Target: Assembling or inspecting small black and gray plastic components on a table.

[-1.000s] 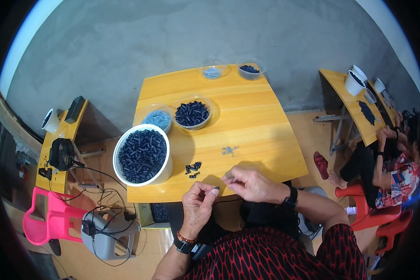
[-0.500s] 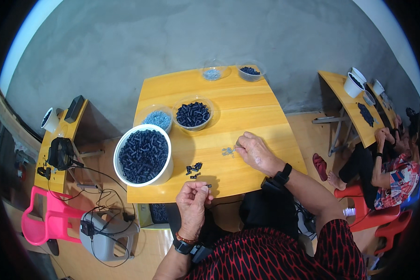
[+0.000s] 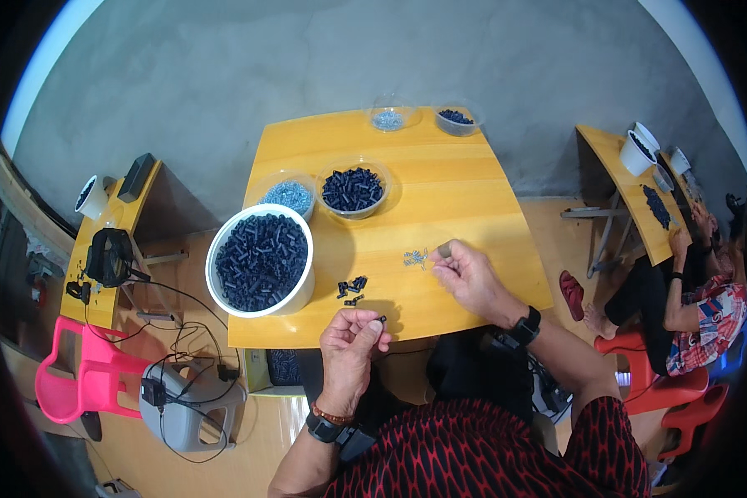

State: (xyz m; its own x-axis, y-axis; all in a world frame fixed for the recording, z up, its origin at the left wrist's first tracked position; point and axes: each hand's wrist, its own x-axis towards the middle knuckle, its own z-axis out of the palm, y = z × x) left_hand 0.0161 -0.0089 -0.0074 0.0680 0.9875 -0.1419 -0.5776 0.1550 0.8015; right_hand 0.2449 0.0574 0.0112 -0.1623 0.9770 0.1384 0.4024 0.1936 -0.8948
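Note:
Low at the front edge of the table, my left hand (image 3: pixel 353 342) pinches a small black plastic piece (image 3: pixel 382 319) between thumb and fingertips. A few similar black pieces (image 3: pixel 353 288) lie on the wood just beyond it. My right hand (image 3: pixel 473 282) hovers beside a little pile of small silver metal parts (image 3: pixel 413 258). Its thumb and index finger are drawn together, but whatever lies between them is too small to make out. A white bucket (image 3: pixel 304 286) full of black pieces stands left of my hands.
Behind the bucket are a clear bowl of silver parts (image 3: pixel 287 197) and a clear bowl of black pieces (image 3: pixel 354 189). Two more clear tubs stand at the table's far edge. A pink chair (image 3: pixel 81 378) and cables are at left; another person (image 3: pixel 697 311) sits at a table on the right.
My right hand has drawn a little right and nearer, away from the silver pile. My left hand keeps its pinch, with the black piece turned slightly. The whole view has shifted a little.

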